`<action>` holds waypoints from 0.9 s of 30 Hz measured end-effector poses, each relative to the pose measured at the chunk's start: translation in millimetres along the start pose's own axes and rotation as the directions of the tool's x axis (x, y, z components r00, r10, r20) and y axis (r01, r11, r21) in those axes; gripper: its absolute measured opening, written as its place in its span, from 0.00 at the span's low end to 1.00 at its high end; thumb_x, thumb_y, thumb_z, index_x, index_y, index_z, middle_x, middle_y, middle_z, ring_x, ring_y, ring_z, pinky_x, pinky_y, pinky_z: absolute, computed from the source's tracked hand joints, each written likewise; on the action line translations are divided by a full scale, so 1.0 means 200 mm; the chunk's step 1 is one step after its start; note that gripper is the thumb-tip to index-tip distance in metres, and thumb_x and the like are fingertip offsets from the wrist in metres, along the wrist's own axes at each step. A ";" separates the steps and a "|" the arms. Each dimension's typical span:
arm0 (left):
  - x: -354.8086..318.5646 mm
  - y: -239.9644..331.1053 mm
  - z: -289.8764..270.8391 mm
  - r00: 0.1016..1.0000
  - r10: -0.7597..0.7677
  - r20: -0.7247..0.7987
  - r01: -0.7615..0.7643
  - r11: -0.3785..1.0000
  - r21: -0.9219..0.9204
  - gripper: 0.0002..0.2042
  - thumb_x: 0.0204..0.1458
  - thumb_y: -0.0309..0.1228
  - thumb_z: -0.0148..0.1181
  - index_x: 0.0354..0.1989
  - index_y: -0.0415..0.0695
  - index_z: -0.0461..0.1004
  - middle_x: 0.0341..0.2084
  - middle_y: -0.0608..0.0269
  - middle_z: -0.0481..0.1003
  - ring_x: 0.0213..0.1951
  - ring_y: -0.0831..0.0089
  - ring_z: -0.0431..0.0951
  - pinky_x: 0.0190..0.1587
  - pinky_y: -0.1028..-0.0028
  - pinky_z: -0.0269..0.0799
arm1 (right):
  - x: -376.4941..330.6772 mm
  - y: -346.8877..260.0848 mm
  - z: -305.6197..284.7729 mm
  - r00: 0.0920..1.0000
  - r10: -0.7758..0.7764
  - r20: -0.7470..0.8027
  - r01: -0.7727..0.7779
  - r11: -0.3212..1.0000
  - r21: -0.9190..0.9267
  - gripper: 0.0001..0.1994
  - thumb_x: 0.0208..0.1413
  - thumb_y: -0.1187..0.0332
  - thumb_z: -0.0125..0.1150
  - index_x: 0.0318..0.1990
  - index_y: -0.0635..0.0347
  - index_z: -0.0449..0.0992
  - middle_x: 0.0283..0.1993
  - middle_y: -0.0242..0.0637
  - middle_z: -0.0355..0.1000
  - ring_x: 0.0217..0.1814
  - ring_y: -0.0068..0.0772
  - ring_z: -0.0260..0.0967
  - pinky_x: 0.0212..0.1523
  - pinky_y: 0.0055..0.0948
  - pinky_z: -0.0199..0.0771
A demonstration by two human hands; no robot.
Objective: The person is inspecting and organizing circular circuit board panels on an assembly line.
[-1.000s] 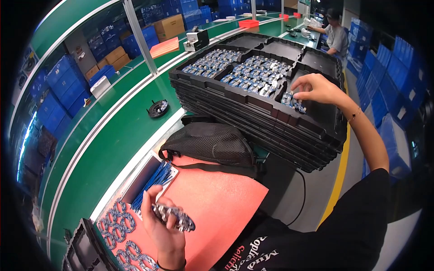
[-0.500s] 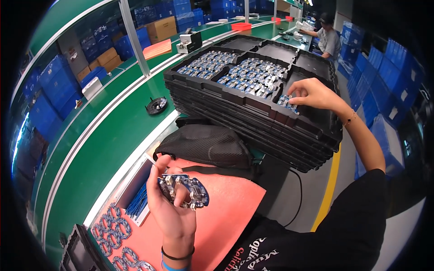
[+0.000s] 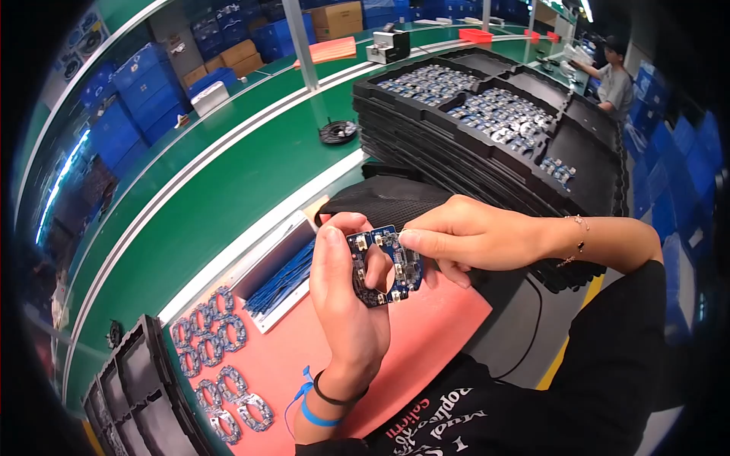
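Note:
A blue ring-shaped circuit board (image 3: 411,266) with small pale connectors stands tilted between my two hands. My left hand (image 3: 346,304) is closed round its left side, and a fingertip shows through the centre hole. My right hand (image 3: 479,237) pinches its upper right edge with the thumb; the fingers behind are partly hidden. Whether more than one board is held I cannot tell. Below and left, several similar circuit boards (image 3: 211,348) lie in groups on an orange-pink mat (image 3: 304,372). Beyond my right hand, more boards (image 3: 502,118) fill compartments of the top black tray (image 3: 601,152).
Blue wires (image 3: 285,277) lie in a white box beside my left hand. A black mesh bag (image 3: 388,199) sits against the tray stack. An empty-looking black tray (image 3: 144,395) stands lower left. On the green conveyor (image 3: 228,190) rests a round black part (image 3: 338,131). A co-worker (image 3: 614,80) sits far right.
My right hand has come from the tray down to my left hand and now grips a board there. A few boards remain in the tray's near compartment. The view has swung left.

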State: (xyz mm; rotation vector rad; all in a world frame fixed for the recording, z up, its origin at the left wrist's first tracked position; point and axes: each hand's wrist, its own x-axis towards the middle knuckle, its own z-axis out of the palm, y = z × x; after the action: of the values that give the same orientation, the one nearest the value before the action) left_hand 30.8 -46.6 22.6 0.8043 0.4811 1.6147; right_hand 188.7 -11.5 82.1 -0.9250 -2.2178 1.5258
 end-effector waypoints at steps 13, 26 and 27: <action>0.10 -0.03 -0.11 0.989 -0.150 0.002 0.150 0.988 0.048 0.23 0.60 0.45 0.34 0.15 0.45 0.57 0.05 0.71 0.55 0.08 0.82 0.52 0.12 0.81 0.47 | 0.05 0.00 0.10 0.997 -0.062 -0.054 0.068 0.990 0.120 0.15 0.61 0.62 0.43 0.33 0.65 0.69 0.24 0.34 0.68 0.22 0.19 0.66 0.25 0.20 0.67; 0.16 -0.08 -0.16 0.993 -0.120 0.022 0.101 0.912 0.399 0.23 0.58 0.54 0.29 0.39 0.46 0.60 0.09 0.70 0.56 0.10 0.82 0.54 0.15 0.82 0.52 | 0.06 0.04 -0.07 0.982 0.188 -0.034 -0.184 0.979 0.086 0.10 0.54 0.65 0.54 0.36 0.64 0.71 0.28 0.29 0.69 0.25 0.13 0.64 0.25 0.14 0.66; 0.17 -0.08 -0.19 0.992 -0.094 0.084 0.055 0.922 0.383 0.20 0.58 0.50 0.35 0.42 0.44 0.56 0.10 0.68 0.60 0.11 0.82 0.60 0.14 0.82 0.56 | 0.07 0.06 -0.07 0.982 0.188 0.026 -0.187 0.982 -0.031 0.10 0.53 0.65 0.57 0.35 0.64 0.73 0.25 0.25 0.68 0.25 0.10 0.62 0.25 0.12 0.63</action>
State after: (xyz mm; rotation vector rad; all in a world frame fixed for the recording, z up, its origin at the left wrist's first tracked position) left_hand 13.2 -6.2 -6.4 1.1385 0.7581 1.4194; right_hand 190.8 10.2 75.4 -1.1567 -2.2313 1.6009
